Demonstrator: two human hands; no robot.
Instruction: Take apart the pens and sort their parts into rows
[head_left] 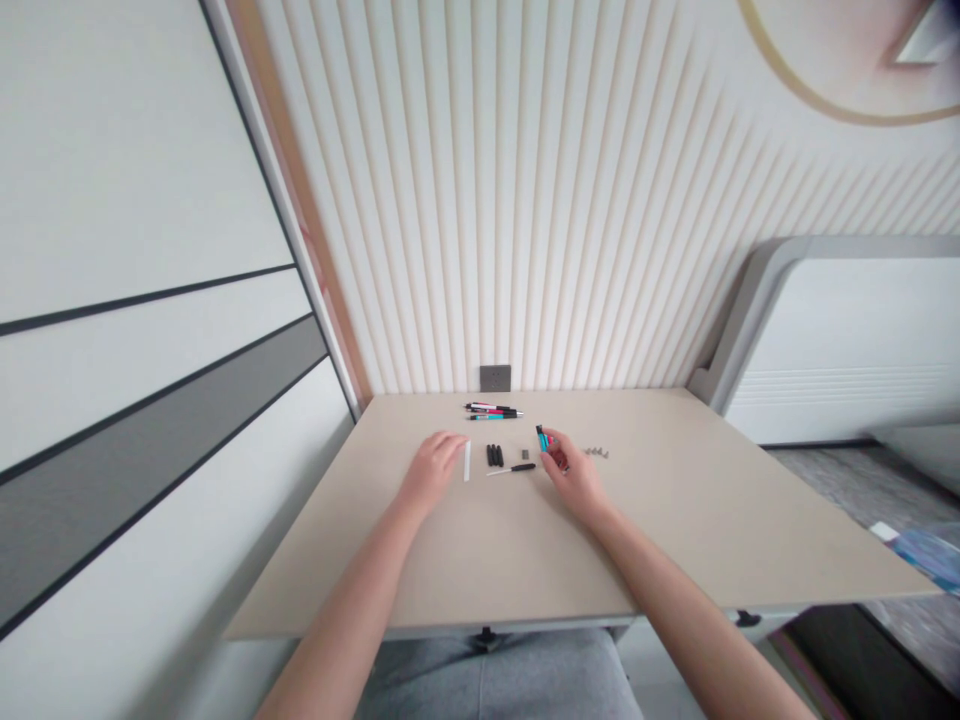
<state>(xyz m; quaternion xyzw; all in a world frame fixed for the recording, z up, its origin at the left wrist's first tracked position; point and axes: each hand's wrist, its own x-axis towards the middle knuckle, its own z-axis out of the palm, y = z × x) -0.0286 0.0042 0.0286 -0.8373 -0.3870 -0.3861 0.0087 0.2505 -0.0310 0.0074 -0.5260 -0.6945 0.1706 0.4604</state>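
Observation:
My right hand (pixel 576 478) rests on the desk, its thumb and fingers closed around small coloured pen barrels (pixel 542 438), blue with black ends and a bit of pink. Part of them is hidden by the fingers. My left hand (pixel 433 470) is beside a thin white strip (pixel 467 461), fingers curved, with nothing visible in it. Between the hands lie several short black sleeves (pixel 495 456) in a row, a small grey piece (pixel 525 454) and a slim tool with a black handle (pixel 523 468) and a thin pale shaft. Small metallic tips (pixel 598 453) lie right of my right hand.
Several pens (pixel 493 411) lie at the back of the beige desk (pixel 510 560), below a dark wall socket (pixel 495 378). A white cabinet (pixel 150 420) borders the left side. A bed headboard (pixel 840 330) stands to the right.

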